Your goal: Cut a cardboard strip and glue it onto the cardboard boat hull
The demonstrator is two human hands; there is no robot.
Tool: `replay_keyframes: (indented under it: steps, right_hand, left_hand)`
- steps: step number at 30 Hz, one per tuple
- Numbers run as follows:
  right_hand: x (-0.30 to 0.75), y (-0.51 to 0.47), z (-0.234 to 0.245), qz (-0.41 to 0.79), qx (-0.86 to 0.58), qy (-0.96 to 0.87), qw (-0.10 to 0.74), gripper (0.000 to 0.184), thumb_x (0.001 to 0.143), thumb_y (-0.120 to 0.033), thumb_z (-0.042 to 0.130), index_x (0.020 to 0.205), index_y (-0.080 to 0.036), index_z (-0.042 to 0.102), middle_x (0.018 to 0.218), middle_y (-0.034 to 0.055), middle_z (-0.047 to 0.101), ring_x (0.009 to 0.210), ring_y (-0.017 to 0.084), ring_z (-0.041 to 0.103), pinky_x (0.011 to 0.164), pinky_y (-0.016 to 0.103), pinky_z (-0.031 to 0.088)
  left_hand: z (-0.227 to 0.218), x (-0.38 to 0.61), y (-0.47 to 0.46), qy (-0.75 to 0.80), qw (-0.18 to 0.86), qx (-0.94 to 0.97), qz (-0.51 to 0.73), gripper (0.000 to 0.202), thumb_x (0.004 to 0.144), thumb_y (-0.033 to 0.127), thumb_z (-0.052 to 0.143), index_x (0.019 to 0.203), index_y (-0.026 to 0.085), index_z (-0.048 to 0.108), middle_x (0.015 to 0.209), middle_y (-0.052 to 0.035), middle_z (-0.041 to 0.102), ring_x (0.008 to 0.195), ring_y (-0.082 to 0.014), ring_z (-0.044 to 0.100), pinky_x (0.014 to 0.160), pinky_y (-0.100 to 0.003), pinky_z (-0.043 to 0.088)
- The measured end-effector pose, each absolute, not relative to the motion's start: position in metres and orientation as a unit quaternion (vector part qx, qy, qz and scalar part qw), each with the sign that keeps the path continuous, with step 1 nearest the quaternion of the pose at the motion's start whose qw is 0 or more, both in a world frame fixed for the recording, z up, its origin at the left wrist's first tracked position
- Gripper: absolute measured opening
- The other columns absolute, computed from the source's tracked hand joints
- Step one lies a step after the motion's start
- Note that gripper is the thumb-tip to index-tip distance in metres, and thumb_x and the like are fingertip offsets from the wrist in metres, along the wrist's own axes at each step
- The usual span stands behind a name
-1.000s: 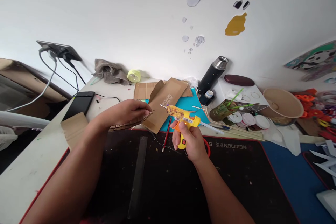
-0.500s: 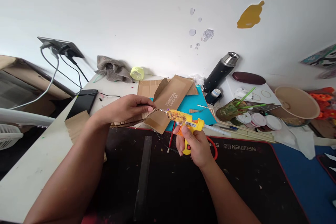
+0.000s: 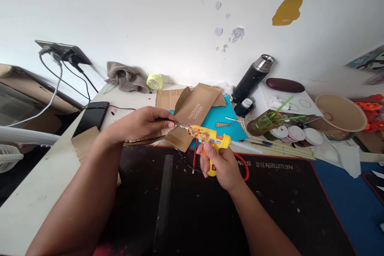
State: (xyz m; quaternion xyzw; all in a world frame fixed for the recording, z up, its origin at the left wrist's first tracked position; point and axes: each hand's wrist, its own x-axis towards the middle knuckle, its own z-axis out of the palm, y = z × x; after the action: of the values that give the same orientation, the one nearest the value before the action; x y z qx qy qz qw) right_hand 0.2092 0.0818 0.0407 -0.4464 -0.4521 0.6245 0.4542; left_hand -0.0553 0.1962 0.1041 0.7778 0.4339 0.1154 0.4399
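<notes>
My right hand (image 3: 220, 164) is wrapped round the handle of a yellow hot glue gun (image 3: 207, 136), whose barrel is stained brown. Its metal nozzle points left and meets, or nearly meets, the edge of a piece of cardboard (image 3: 168, 135). That cardboard is pinched in my left hand (image 3: 150, 123), which hides much of it. Behind the nozzle lies a brown cardboard flap (image 3: 199, 108) printed "PRESSURE COOKER", partly over a turquoise sheet (image 3: 234, 129). Below my hands a clear ruler (image 3: 163, 200) rests on a black desk mat (image 3: 204, 216).
A black flask (image 3: 253, 78) leans by the wall. To the right stand a jar with green-handled brushes (image 3: 264, 122), lidded paint pots (image 3: 295, 133) and a beige bucket (image 3: 342, 114). A grey cloth (image 3: 127, 78) and a yellow roll (image 3: 155, 82) sit at the back left.
The glue gun has shifted slightly left along the cardboard edge, while my left hand keeps its pinch. The whole view has tilted a little downward.
</notes>
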Motion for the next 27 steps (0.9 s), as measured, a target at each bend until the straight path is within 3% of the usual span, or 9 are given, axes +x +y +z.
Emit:
replay_keyframes:
  steps: [14,22,27]
  right_hand:
    - [0.2068,0.0802,0.0433,0.625,-0.465,-0.452,0.435,0.066,0.095,-0.085,0.068,0.082,-0.020,0.069,0.044,-0.0047,0.055,0.041,0.015,0.056,0.052,0.028,0.046]
    - [0.2065,0.0801,0.0452,0.617,-0.476,-0.454,0.432,0.068,0.095,-0.086,0.066,0.077,-0.020,0.067,0.044,-0.0035,0.055,0.041,0.015,0.055,0.051,0.029,0.046]
    - [0.2063,0.0804,0.0447,0.623,-0.478,-0.448,0.428,0.069,0.093,-0.087,0.068,0.077,-0.021,0.066,0.045,-0.0043,0.055,0.041,0.014,0.055,0.051,0.028,0.046]
  left_hand:
    - [0.1081,-0.0524,0.1932,0.445,0.456,0.764,0.104,0.051,0.101,0.066,0.064,0.116,0.021,0.084,0.080,-0.0033,0.073,0.065,-0.0158,0.058,0.058,-0.024,0.045]
    - [0.1097,-0.0514,0.1919,0.450,0.468,0.755,0.093,0.051,0.100,0.067,0.066,0.116,0.022,0.083,0.073,-0.0009,0.067,0.061,-0.0149,0.053,0.055,-0.024,0.042]
    - [0.1080,-0.0526,0.1926,0.439,0.454,0.768,0.100,0.047,0.101,0.064,0.067,0.115,0.023,0.084,0.079,-0.0026,0.072,0.065,-0.0155,0.057,0.059,-0.025,0.045]
